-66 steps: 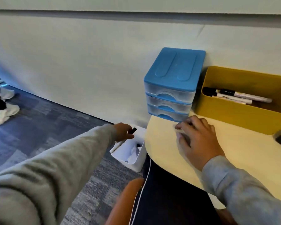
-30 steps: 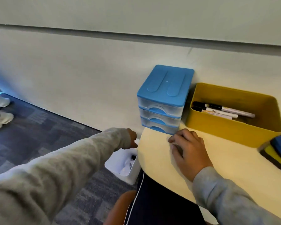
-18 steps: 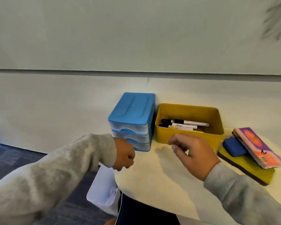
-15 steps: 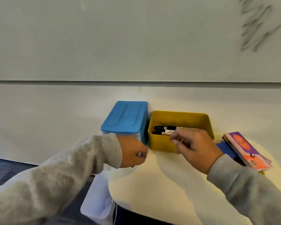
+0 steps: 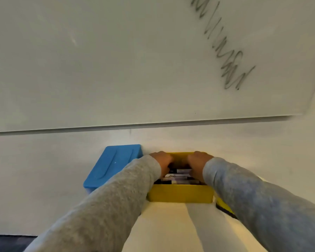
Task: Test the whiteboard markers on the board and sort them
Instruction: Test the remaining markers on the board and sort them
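Low in the centre of the frame, both hands are reaching into a yellow bin [image 5: 180, 195] on a pale table [image 5: 171, 228], the left hand [image 5: 162, 161] and right hand [image 5: 198, 160] dipping over the whiteboard markers [image 5: 178, 176] lying inside. Whether the fingers are pinching anything cannot be told, as they are curling out of sight. A blue drawer box [image 5: 113, 164] is sitting just left of the bin, and grey scribbles [image 5: 227, 51] are showing on the whiteboard [image 5: 116, 60] at upper right.

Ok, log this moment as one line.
both hands in yellow bin | left hand, right hand among markers | grip unclear | scribble on whiteboard
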`<state>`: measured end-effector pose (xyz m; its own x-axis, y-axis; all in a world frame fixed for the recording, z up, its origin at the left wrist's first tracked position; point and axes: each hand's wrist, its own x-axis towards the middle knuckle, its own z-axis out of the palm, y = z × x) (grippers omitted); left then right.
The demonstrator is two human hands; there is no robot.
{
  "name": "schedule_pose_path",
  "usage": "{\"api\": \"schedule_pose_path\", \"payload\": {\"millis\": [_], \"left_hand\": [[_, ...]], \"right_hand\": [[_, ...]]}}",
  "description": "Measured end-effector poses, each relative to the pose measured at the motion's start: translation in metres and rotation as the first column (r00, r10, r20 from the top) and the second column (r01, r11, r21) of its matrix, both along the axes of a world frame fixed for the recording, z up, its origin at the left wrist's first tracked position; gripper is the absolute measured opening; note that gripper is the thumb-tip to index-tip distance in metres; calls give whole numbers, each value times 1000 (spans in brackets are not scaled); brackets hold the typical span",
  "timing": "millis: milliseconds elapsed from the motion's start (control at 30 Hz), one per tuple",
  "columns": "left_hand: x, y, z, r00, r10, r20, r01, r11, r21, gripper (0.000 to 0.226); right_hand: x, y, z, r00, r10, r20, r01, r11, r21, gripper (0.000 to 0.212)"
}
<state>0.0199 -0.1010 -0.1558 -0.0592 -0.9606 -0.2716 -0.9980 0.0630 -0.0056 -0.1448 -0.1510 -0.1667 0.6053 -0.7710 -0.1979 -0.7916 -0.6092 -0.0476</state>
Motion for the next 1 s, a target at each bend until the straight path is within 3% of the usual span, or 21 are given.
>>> {"api": "schedule_pose_path", "payload": {"millis": [133,267,367,500,600,733,1000], "left_hand": [[-3,-14,-17,992,-29,123,19,997,80,31],[-9,-23,-21,985,-59,163,54,998,37,26],[-11,-22,-24,976,-95,196,94,995,14,24],[-9,-18,-21,974,-143,178,150,988,-26,27],[-7,-13,-14,958,-207,200,219,975,-36,30],[-6,-1,9,948,-229,223,248,967,-64,35],[-12,40,75,928,-265,262,339,892,-298,39]], "right_hand": [[2,-1,-5,997,40,-63,-41,999,-9,31],[7,-8,-12,995,55,-84,-48,995,85,25],[9,-7,-11,984,78,-158,-72,996,45,32],[7,-9,-10,977,113,-180,-116,993,-9,22],[2,-9,-5,983,130,-132,-136,990,-39,19],[-15,-4,15,978,202,49,-193,970,-145,22],[-51,18,54,922,329,204,-234,893,-385,20]]}}
